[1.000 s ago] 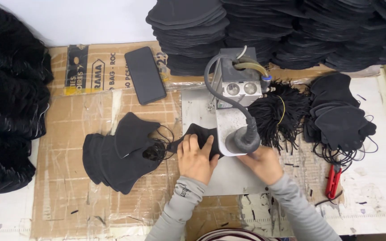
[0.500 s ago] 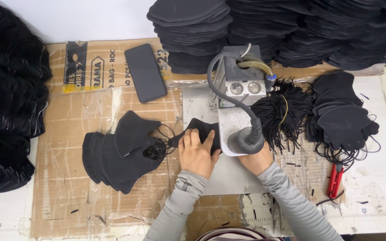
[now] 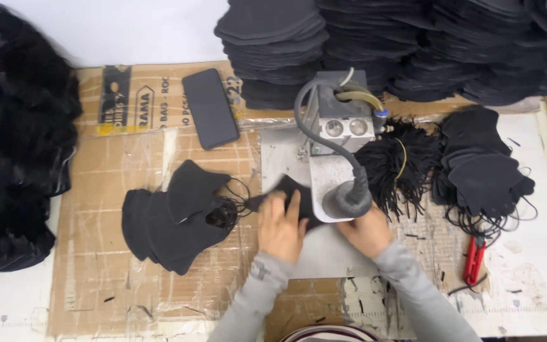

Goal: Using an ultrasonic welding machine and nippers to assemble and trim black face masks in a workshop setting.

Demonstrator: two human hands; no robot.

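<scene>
My left hand (image 3: 281, 227) lies flat with its fingers on a black fabric face mask (image 3: 281, 190) at the base of a small grey press machine (image 3: 340, 149). My right hand (image 3: 367, 229) is just below the machine's round head (image 3: 348, 201), which hides its fingertips and the mask's right end. Both hands hold the mask against the metal plate (image 3: 324, 253). To the left sits a pile of black masks with ear loops (image 3: 175, 215). A bundle of black elastic cords (image 3: 397, 166) lies right of the machine.
Tall stacks of black mask blanks (image 3: 375, 44) line the back. Another mask pile (image 3: 482, 174) sits at right, with red snips (image 3: 473, 261) below it. A black phone (image 3: 210, 116) lies on the cardboard (image 3: 96, 253). A heap of finished masks (image 3: 14, 145) fills the left edge.
The mask has been turned and shifted left under the machine head. My left hand slid up over it, and my right hand moved in beneath the head.
</scene>
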